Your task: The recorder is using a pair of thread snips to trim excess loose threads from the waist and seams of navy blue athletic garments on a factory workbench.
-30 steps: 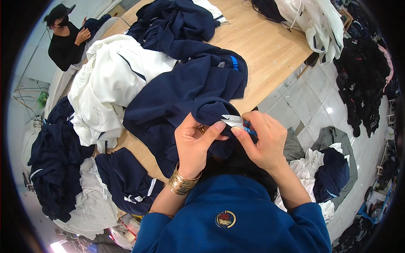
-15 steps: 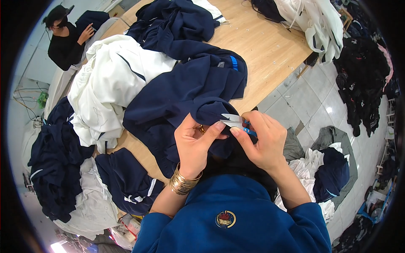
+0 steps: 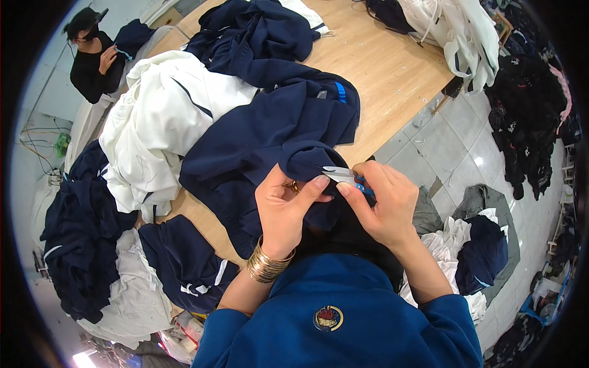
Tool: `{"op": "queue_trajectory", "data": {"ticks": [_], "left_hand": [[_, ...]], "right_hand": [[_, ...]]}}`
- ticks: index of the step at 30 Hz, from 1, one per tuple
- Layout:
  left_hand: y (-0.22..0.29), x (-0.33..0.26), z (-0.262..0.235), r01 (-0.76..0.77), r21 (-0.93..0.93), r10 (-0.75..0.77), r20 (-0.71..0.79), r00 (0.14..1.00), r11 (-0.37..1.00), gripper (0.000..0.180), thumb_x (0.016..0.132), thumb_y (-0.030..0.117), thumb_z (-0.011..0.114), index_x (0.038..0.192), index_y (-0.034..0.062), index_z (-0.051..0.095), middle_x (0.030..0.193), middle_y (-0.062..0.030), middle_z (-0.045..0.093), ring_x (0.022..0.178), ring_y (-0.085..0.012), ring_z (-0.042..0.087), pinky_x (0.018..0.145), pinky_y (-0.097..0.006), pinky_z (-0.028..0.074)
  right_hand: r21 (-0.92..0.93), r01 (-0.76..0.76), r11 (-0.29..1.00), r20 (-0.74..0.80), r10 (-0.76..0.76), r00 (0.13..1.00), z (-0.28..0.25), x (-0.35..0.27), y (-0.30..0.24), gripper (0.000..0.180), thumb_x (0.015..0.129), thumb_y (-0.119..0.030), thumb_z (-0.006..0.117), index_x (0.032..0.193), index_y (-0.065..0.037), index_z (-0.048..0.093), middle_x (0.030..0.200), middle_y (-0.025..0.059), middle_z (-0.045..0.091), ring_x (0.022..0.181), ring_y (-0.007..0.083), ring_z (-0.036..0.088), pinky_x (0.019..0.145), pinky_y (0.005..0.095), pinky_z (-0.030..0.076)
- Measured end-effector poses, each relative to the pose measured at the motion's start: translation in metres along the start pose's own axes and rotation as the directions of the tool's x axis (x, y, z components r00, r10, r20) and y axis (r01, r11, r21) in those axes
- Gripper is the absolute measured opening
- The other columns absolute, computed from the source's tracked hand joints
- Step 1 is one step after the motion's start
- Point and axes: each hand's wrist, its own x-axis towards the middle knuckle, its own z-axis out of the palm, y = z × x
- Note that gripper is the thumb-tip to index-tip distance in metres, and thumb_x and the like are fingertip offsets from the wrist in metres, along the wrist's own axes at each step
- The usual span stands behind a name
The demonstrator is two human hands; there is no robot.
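Note:
A navy garment (image 3: 245,138) lies over the table's near edge, its near part raised between my hands. My left hand (image 3: 283,205) pinches a fold of it between thumb and fingers; gold bangles circle that wrist. In my right hand (image 3: 386,199) is a small pair of thread snips (image 3: 341,174) with silver blades and blue handles. Their tips point left and touch the cloth just above my left thumb. The blades look closed together. Any thread at the tips is too small to make out.
White garments (image 3: 172,110) are heaped left of the navy one on the wooden table (image 3: 392,67). More navy clothes (image 3: 184,260) lie at the near left. A co-worker (image 3: 98,55) handles dark cloth at the far left. Garment piles (image 3: 481,254) lie on the tiled floor at right.
The snips' blades have come together from being apart. My hands and the navy garment are almost where they were. The co-worker's hand has moved down and left with the dark cloth.

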Motion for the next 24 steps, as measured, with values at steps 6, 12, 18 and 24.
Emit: {"op": "queue_trajectory", "data": {"ticks": [6,12,18,24], "left_hand": [[-0.0001,0.0010,-0.0004,0.003,0.017,-0.004,0.007,1.000,1.000,0.024,0.077,0.000,0.064,0.100,-0.0023,0.057,0.089,-0.0079,0.063,0.075,-0.0128,0.062,0.062,-0.026,0.055],[0.0002,0.0013,-0.0024,0.011,-0.037,-0.010,0.026,1.000,0.999,0.023,0.079,0.001,0.062,0.102,-0.0019,0.057,0.091,-0.0074,0.062,0.076,-0.0121,0.061,0.063,-0.027,0.055],[-0.0021,0.0003,-0.0025,-0.017,-0.007,0.017,0.006,1.000,1.000,0.023,0.080,0.001,0.062,0.102,-0.0015,0.058,0.092,-0.0069,0.062,0.076,-0.0110,0.060,0.061,-0.025,0.054],[-0.0002,-0.0002,-0.0006,-0.021,0.007,0.020,0.024,1.000,1.000,0.024,0.078,0.000,0.063,0.102,-0.0016,0.058,0.093,-0.0071,0.062,0.075,-0.0112,0.061,0.061,-0.024,0.053]], "right_hand": [[-0.025,0.001,1.000,-0.014,-0.001,1.000,-0.0019,0.0005,0.0008,0.020,0.075,-0.024,0.066,0.076,-0.006,0.057,0.062,0.0038,0.054,0.052,0.0198,0.052,0.047,0.0288,0.038],[-0.016,-0.012,1.000,-0.016,0.011,1.000,-0.0034,-0.0018,0.0014,0.021,0.074,-0.024,0.067,0.078,-0.007,0.057,0.062,0.0036,0.054,0.053,0.0197,0.052,0.048,0.0288,0.038],[0.006,-0.012,1.000,-0.007,0.012,1.000,-0.0034,-0.0009,-0.0002,0.022,0.074,-0.025,0.067,0.080,-0.006,0.057,0.063,0.0038,0.054,0.054,0.0200,0.052,0.048,0.0288,0.038],[0.005,0.006,1.000,-0.016,-0.006,1.000,0.0011,-0.0002,0.0000,0.022,0.074,-0.025,0.066,0.081,-0.006,0.057,0.065,0.0040,0.054,0.055,0.0202,0.053,0.049,0.0292,0.039]]}}
